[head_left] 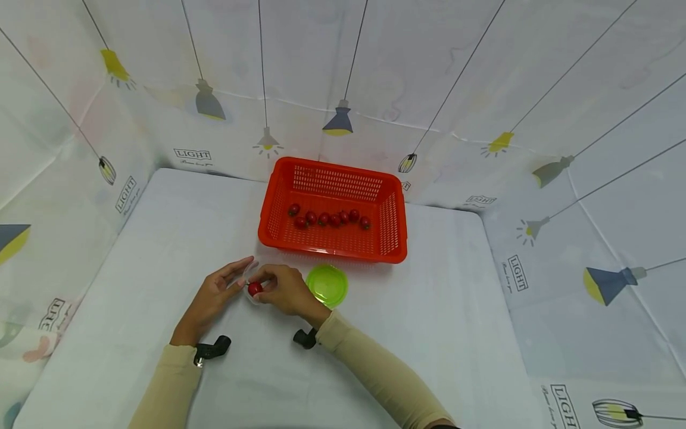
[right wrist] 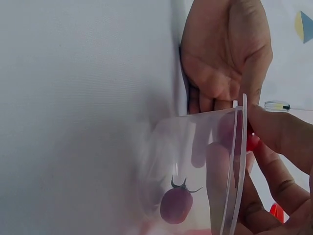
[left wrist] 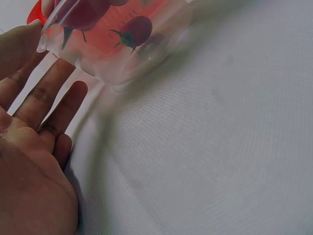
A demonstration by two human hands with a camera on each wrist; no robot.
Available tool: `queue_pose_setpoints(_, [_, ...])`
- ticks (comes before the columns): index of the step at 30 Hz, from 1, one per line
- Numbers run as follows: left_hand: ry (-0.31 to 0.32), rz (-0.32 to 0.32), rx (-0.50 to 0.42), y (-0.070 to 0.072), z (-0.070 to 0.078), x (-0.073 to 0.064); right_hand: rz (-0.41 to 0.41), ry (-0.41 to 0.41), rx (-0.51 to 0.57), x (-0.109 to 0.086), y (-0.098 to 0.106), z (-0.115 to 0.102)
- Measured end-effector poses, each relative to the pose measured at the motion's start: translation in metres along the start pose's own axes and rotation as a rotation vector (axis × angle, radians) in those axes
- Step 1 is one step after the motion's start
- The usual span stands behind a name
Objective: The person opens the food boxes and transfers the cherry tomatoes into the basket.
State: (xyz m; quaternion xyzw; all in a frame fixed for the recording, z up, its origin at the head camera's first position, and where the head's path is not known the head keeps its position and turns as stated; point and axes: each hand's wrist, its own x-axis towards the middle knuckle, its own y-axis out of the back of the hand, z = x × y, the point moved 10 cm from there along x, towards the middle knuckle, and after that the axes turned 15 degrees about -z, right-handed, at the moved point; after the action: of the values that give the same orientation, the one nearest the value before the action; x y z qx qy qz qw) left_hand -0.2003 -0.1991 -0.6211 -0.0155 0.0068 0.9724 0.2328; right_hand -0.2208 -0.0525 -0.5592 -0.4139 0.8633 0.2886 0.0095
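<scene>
My left hand (head_left: 217, 293) holds a clear plastic container (right wrist: 195, 132) upright near its rim, with the thumb at the edge and fingers behind the wall. Between the thumb and fingers of my right hand (head_left: 286, 290) is a red cherry tomato (head_left: 255, 289), pinched at the container's mouth. Another cherry tomato (right wrist: 177, 205) with a green stem lies inside, visible through the clear wall. Beside the right hand, a round green lid (head_left: 327, 286) lies flat on the table.
Behind the hands stands a red plastic basket (head_left: 332, 253) with several cherry tomatoes (head_left: 334, 220) on its floor. A white cloth covers the table (head_left: 445, 333). Printed sheets with lamp drawings (head_left: 337, 119) hang around the back and sides.
</scene>
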Motion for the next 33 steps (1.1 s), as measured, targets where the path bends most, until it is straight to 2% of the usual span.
queue_pose_setpoints(7, [0.010, 0.007, -0.007, 0.000, -0.002, 0.000, 0.041, -0.011, -0.066, -0.005, 0.000, -0.002])
queue_pose_setpoints(17, [0.015, 0.014, 0.017, 0.000, 0.002, 0.000, 0.114, 0.018, -0.132, -0.020, 0.014, -0.012])
queue_pose_setpoints(24, [0.015, 0.017, 0.025, 0.000, 0.002, 0.000, 0.138, 0.071, -0.110, -0.026, 0.023, -0.013])
queue_pose_setpoints(33, [0.031, 0.018, 0.020, 0.000, 0.001, 0.000, 0.127, 0.069, -0.087, -0.031, 0.032, -0.013])
